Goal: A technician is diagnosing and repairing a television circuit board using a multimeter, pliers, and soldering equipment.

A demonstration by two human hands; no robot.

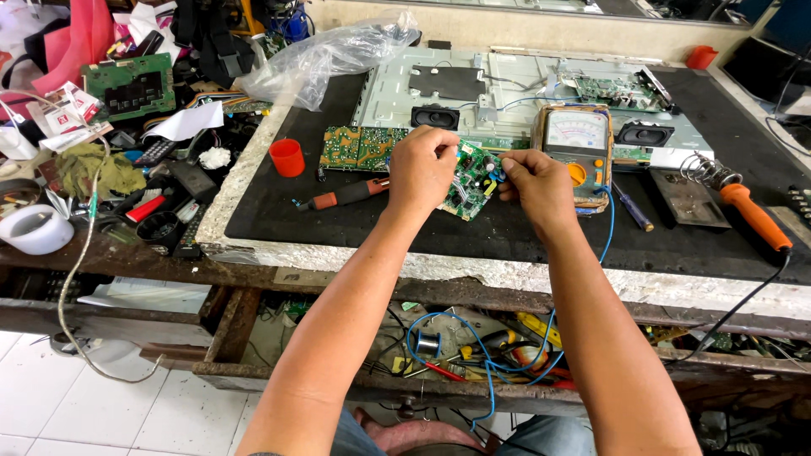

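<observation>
1. A small green printed circuit board point(470, 181) with blue and dark parts on it sits tilted over the black mat point(355, 215), near the middle of the bench; both hands hold it up off the mat.
2. The left hand point(420, 171) is curled narrow, its fingertips pinching the board's far left edge; the right hand point(541, 186) is likewise closed in a pinch at the board's right side, where a blue component shows between thumb and finger.
3. Just left of the left hand lies a red-and-black handled screwdriver point(351, 194), flat on the mat; further left stands a small red plastic cup point(287, 157).
4. Just beyond the hands lies a longer green-and-tan circuit board point(363, 146); right of it, touching the right hand's far side, stands a yellow analogue multimeter point(579, 143) with a pale dial, a blue wire point(610, 219) trailing from it toward the near edge.
5. Farther off lies the grey metal back panel of a flat screen point(507, 80) with two black oval speakers; a crumpled clear plastic bag point(329, 55) rests at its far left corner.
6. To the right, an orange-handled soldering iron point(753, 215) rests on the mat beside its coiled wire stand point(705, 173).
7. Far left, the cluttered side shelf holds a white tape roll point(35, 230).
</observation>
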